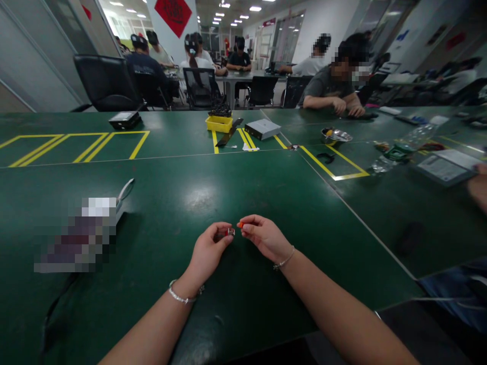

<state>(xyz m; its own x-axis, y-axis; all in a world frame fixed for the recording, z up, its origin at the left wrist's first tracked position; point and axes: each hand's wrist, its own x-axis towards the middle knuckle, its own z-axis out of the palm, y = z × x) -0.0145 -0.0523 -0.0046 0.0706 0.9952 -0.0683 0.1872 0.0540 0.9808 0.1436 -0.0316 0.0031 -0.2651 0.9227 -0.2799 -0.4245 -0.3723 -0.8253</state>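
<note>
A big green table (pixel 266 203) fills most of the view, with yellow lines painted on it. Far back on it sit a yellow tray (pixel 218 123), a grey box (pixel 262 129) and a shiny metal bowl (pixel 336 135). Other people sit at tables farther away. Close to the camera, two bare arms reach out over the table, each with a thin bracelet at the wrist. The left hand (pixel 207 251) has its fingers curled in tight, pinching a small metal part (pixel 230 231) at the fingertips. The right hand (pixel 264 235) is also curled, and its fingers pinch a tiny orange piece (pixel 240 224). The two hands are just beside each other, a little above the table. The orange piece is to the right of the metal part and a bit higher, very near it, but I cannot tell if they touch. Both things are too small to show which way they are long. Each hand is closest to its own little thing.
</note>
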